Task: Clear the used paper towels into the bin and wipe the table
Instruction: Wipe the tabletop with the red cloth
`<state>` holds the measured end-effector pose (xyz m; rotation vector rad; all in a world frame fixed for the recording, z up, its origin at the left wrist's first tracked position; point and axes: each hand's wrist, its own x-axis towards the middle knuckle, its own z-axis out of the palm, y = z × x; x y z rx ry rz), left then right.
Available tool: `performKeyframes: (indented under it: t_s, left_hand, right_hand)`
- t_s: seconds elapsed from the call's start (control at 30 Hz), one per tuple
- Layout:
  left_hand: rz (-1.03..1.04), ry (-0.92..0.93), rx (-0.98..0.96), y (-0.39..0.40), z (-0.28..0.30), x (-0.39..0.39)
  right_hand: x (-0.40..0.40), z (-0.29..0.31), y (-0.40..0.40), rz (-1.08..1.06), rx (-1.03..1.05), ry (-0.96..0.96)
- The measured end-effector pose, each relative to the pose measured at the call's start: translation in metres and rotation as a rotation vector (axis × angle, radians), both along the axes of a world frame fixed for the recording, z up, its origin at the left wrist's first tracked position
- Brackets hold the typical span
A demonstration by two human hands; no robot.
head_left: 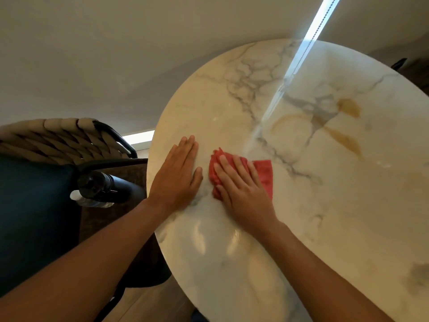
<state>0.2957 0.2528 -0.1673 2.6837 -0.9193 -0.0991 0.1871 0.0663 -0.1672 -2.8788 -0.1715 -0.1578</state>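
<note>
A round white marble table (325,205) with grey and amber veins fills the right of the view. A red cloth (263,173) lies on it near the left edge. My right hand (241,189) presses flat on the cloth with straight fingers. My left hand (176,173) rests flat on the bare tabletop just left of the cloth, fingers straight and together. No paper towels or bin are in view.
A woven-back chair (62,140) with a dark blue seat (34,217) stands left of the table. A dark spray bottle (102,187) lies on the seat beside something white. A bright strip of light with a bead chain (301,56) crosses the tabletop.
</note>
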Motion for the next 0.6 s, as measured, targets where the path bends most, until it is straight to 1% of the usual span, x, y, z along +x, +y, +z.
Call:
performKeyframes:
  t_s: [0.07,0.13,0.23,0.33,0.4,0.5,0.6]
  left_hand:
    - [0.002,0.002,-0.01,-0.001,0.0,0.0]
    - [0.011,0.012,-0.013,-0.001,0.0,-0.001]
    - [0.016,0.019,-0.013,-0.002,0.0,-0.002]
    - [0.015,-0.004,-0.01,-0.003,0.0,-0.002]
    - [0.013,-0.015,-0.006,-0.003,0.0,-0.003]
    - [0.023,-0.015,-0.02,-0.004,0.001,-0.004]
    - [0.03,-0.008,-0.032,-0.003,0.001,-0.002]
  right_hand:
    - [-0.03,0.003,-0.014,0.074,-0.037,-0.011]
    - [-0.046,0.007,-0.037,0.074,-0.035,-0.013]
    - [-0.04,0.009,-0.07,-0.11,-0.036,0.029]
    - [0.006,0.013,-0.088,-0.319,-0.059,0.101]
    - [0.051,0.013,-0.089,-0.408,-0.051,0.135]
    - [0.116,0.01,-0.07,-0.452,-0.041,0.151]
    - [0.148,0.006,-0.044,-0.408,-0.048,0.138]
